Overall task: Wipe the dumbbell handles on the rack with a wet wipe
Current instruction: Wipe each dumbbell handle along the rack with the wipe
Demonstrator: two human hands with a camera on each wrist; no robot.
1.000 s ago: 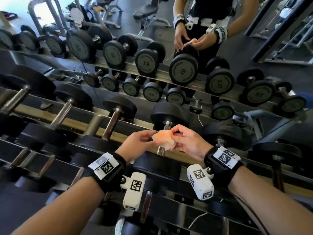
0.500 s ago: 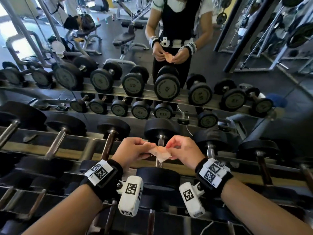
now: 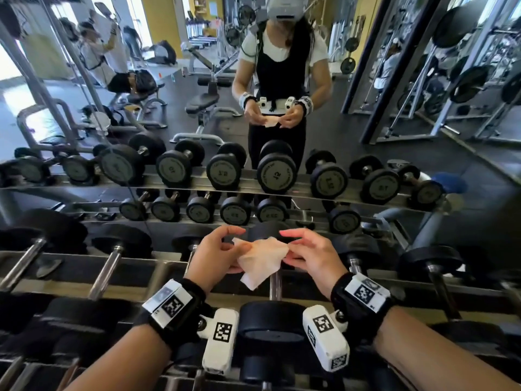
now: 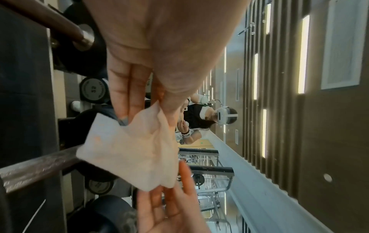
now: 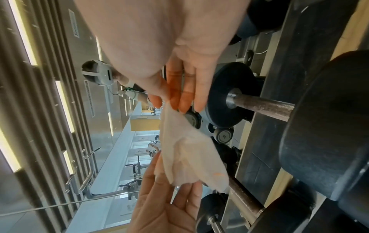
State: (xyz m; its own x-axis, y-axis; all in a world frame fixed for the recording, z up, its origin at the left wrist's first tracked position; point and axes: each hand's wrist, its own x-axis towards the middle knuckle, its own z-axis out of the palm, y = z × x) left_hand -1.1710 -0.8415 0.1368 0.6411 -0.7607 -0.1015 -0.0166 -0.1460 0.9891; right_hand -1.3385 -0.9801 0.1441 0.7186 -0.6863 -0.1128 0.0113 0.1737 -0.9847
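The left hand and right hand each pinch an edge of the wet wipe, stretching it open between them in the air, not yet touching any metal. Directly below the hands lies a dumbbell handle on the rack; more handles sit off to either side. This looks like the unfolding step, with wiping still ahead. Next, one hand would likely need to wrap the wipe around that nearest handle and rub along its length.
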